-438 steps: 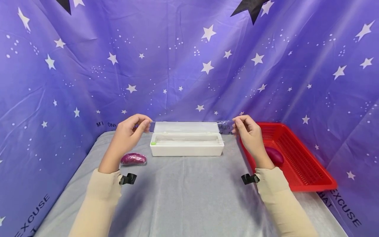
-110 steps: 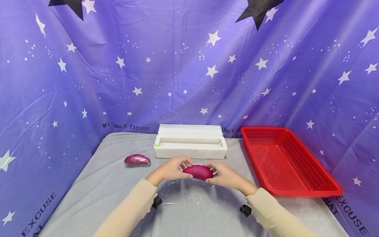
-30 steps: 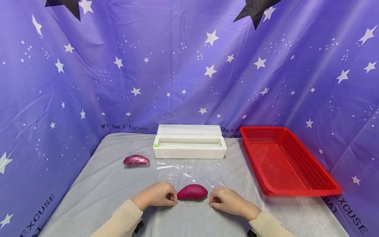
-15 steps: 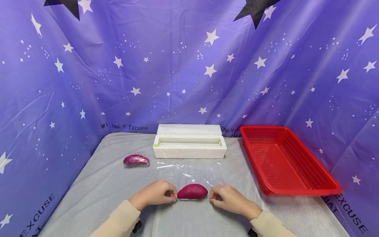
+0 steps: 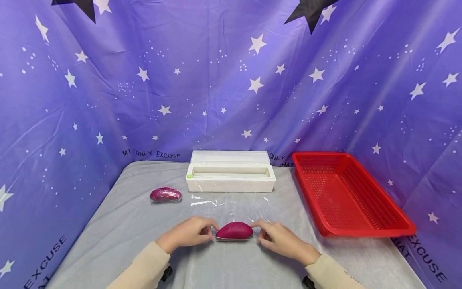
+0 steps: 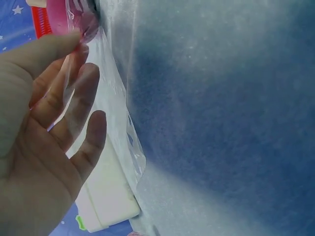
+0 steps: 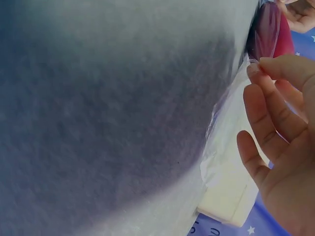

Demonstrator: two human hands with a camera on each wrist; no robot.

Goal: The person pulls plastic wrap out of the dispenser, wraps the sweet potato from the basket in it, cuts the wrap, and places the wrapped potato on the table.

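Note:
A smooth purple, sweet-potato-shaped vegetable [image 5: 234,230] lies near the front edge of a sheet of clear cling film [image 5: 231,206], spread over the grey cloth. At its left end, my left hand [image 5: 189,233] pinches the film between thumb and fingertips. My right hand [image 5: 282,239] pinches film at the other end, its thumb and index finger [image 7: 275,66] meeting beside the vegetable. The film's near edge is drawn up against the vegetable's front side. Both wrist views show the remaining fingers loosely bent, with film [image 6: 115,93] trailing toward the box.
Behind the film stands a white cling-film box [image 5: 231,185], its lid raised. A similar purple vegetable wrapped in film [image 5: 166,195] lies to the left. A red plastic basket [image 5: 361,204] sits at the right, and a purple star-patterned curtain [image 5: 216,80] hangs around the table.
Earlier, both hands stretched film above the box, then carried the vegetable from the basket onto the film. Lately the hands have edged away from me, lifting the film's near edge against the vegetable.

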